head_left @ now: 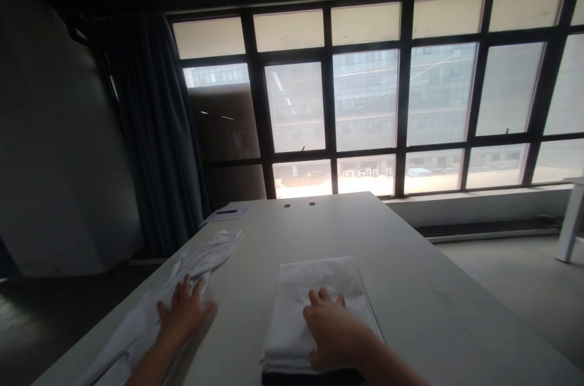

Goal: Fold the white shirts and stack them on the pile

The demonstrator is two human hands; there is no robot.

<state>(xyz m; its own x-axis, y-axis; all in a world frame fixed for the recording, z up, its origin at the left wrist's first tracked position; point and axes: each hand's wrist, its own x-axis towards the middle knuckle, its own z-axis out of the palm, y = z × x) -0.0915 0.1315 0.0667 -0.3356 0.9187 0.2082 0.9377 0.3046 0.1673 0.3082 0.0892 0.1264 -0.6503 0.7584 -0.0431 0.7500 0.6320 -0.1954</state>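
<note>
My left hand (185,313) lies flat, fingers stretched out, on a loose white cloth (201,258) that stretches along the left side of the white table (410,289). My right hand (331,331) rests palm down with fingers apart on a neat stack of folded white cloths (319,282) near the table's front. A dark layer shows under that stack at the bottom edge. Neither hand grips anything.
A sheet of paper with a blue pen (227,212) lies at the table's far left corner, beside two round cable holes (299,205). A wall of windows (365,100) and a dark curtain (155,149) stand behind. A white table leg (572,222) shows at the right.
</note>
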